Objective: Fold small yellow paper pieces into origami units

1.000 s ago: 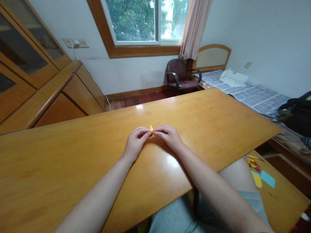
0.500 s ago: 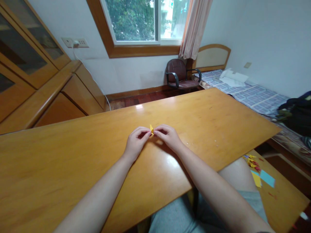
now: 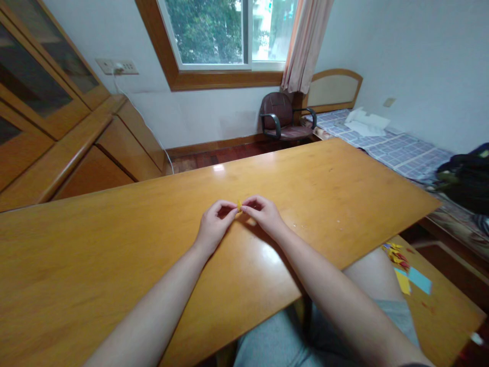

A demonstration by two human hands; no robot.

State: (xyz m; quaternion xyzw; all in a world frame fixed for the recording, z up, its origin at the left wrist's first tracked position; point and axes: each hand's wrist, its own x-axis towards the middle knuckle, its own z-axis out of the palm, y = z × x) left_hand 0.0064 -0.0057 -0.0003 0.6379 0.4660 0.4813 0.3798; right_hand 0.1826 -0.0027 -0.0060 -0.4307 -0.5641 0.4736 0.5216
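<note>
A small piece of folded yellow origami paper (image 3: 239,205) is pinched between my two hands, over the middle of the wooden table (image 3: 114,244). My left hand (image 3: 217,220) grips its left side with thumb and forefinger. From the right, my right hand (image 3: 263,214) closes its thumb and fingertips on the same paper. Only a narrow bit of yellow shows between the fingertips, so the exact folded shape is hard to make out.
At the lower right, a wooden bench (image 3: 451,326) bears a pile of yellow and red folded papers (image 3: 397,256), a blue sheet (image 3: 420,280) and a yellow sheet (image 3: 403,282). Tiny scraps lie on the table, right of my hands. Beyond it stands an armchair (image 3: 280,114).
The yellow point that stood up above my fingertips now shows shorter and lower. Both hands have stayed nearly in place, still pinching the paper.
</note>
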